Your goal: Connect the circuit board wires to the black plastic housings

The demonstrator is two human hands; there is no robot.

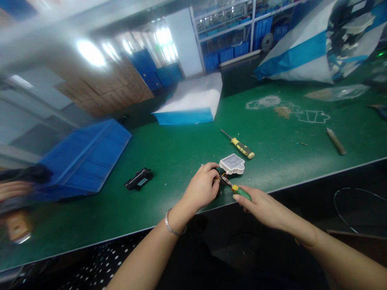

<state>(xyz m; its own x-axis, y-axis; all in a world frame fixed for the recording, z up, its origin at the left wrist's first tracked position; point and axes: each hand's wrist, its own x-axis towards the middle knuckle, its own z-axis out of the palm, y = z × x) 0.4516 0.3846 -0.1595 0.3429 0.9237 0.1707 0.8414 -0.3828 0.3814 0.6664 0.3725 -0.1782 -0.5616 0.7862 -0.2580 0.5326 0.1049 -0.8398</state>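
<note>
Near the front edge of the green table, my left hand (203,186) is closed around a dark bundle of wires (217,177), mostly hidden by its fingers. My right hand (256,205) grips green-and-yellow handled pliers (242,192), which may be cutters. Their metal jaws reach the wires beside my left fingertips; whether they have closed on a wire I cannot tell. Just beyond the jaws lies a white plastic housing (232,164) with a printed label, and coloured wires run from it. Behind it rests a yellow-and-black screwdriver (242,148).
A black part (139,179) lies left of my hands, near a blue bin (87,157). A white-and-blue box (189,100) stands behind. At right are clear gaskets (313,117), small screws (282,112), a tube (335,141) and a large bag (296,52). Another person's hand (15,191) shows far left.
</note>
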